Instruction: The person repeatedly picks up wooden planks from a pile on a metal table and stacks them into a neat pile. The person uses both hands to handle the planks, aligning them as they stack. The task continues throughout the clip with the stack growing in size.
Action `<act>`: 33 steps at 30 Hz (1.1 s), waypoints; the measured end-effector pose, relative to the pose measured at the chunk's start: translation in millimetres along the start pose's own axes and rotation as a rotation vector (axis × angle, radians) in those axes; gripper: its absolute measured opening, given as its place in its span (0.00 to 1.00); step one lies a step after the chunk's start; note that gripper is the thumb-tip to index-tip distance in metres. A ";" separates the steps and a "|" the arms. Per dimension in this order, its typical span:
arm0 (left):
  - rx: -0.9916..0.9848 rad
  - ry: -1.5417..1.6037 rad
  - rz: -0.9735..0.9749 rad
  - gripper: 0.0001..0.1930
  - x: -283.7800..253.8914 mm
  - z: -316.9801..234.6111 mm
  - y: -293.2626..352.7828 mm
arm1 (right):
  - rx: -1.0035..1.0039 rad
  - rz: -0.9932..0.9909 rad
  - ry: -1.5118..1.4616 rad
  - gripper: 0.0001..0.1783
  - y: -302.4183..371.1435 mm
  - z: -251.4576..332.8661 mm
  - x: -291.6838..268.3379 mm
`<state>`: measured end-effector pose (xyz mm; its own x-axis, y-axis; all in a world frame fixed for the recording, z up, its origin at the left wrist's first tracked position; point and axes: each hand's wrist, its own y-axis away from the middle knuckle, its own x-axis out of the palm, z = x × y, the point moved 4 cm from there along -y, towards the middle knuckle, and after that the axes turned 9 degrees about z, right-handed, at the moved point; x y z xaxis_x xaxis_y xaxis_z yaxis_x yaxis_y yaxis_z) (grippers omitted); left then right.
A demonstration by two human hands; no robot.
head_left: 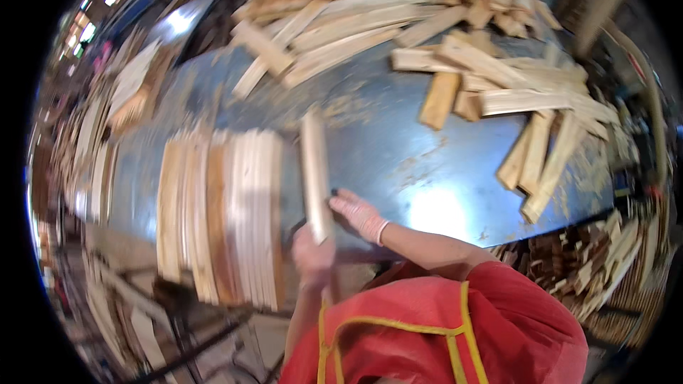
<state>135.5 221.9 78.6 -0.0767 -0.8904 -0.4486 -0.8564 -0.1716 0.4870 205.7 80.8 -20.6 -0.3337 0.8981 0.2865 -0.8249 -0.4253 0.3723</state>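
A pale wooden slat (315,171) stands out from my body over the metal tabletop, slightly blurred. My left hand (313,252) is closed round its near end. Beside the slat's right edge is my right hand (356,215), in a light glove with a dark fingertip, its fingers stretched toward the wood. Whether those fingertips touch the slat is hard to tell. Just left of the slat, a row of similar slats (245,206) stands packed side by side, their near ends reaching past the table's front edge.
The metal table (384,149) carries scattered sawdust. Loose boards (356,35) lie across its far side, and a jumbled heap of slats (526,92) covers the right. More stacked wood (135,85) stands at the far left. Below the right edge are piled offcuts (583,263).
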 end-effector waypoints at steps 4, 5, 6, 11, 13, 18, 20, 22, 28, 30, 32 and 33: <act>0.330 -0.952 -0.502 0.31 -33.5 107.9 -5.8 | 0.030 -0.219 -0.020 0.39 2.1 16.0 -119.6; 0.314 -1.165 -0.595 0.33 -41.4 136.4 -16.2 | 0.023 -0.306 0.222 0.35 11.1 30.2 -156.8; 0.221 -1.088 -0.603 0.33 -52.7 141.9 -16.7 | 0.038 -0.412 0.462 0.31 22.1 44.4 -195.5; -0.075 -1.299 -0.521 0.34 -47.1 93.9 -4.1 | -0.478 -1.336 -0.037 0.35 76.5 131.4 -399.3; -0.159 -1.362 -0.436 0.34 -53.4 95.0 -6.8 | -0.324 -1.380 -0.243 0.33 72.7 138.7 -450.5; 0.187 -0.903 -0.334 0.41 15.4 -5.1 -20.2 | -0.384 -0.551 -0.818 0.27 40.6 104.3 -467.8; 0.300 -0.713 -0.204 0.46 69.3 -41.2 -25.2 | -0.374 -0.268 -0.865 0.29 39.0 122.5 -411.5; 0.332 -0.390 -0.015 0.45 125.8 -66.8 -36.8 | -0.372 -0.050 -0.905 0.29 38.5 135.5 -379.8; -0.068 0.524 0.624 0.25 208.8 -95.6 -49.9 | -0.294 0.081 -0.978 0.24 23.8 150.4 -329.7; -0.091 0.485 0.685 0.24 220.4 -89.8 -53.1 | -0.198 0.155 -0.615 0.30 39.5 97.2 -311.7; -0.106 0.483 0.685 0.26 228.8 -58.9 -52.2 | 0.095 0.275 -0.688 0.30 92.9 77.8 -253.6; -0.070 0.265 0.679 0.27 229.7 -55.4 -52.9 | 0.163 0.306 -0.636 0.31 107.4 66.8 -241.2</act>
<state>191.4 3.1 -8.7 -0.4454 -0.8807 0.1613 -0.6286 0.4359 0.6441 228.1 -189.0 9.2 -0.1679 0.5180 0.8388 -0.6420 -0.7031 0.3057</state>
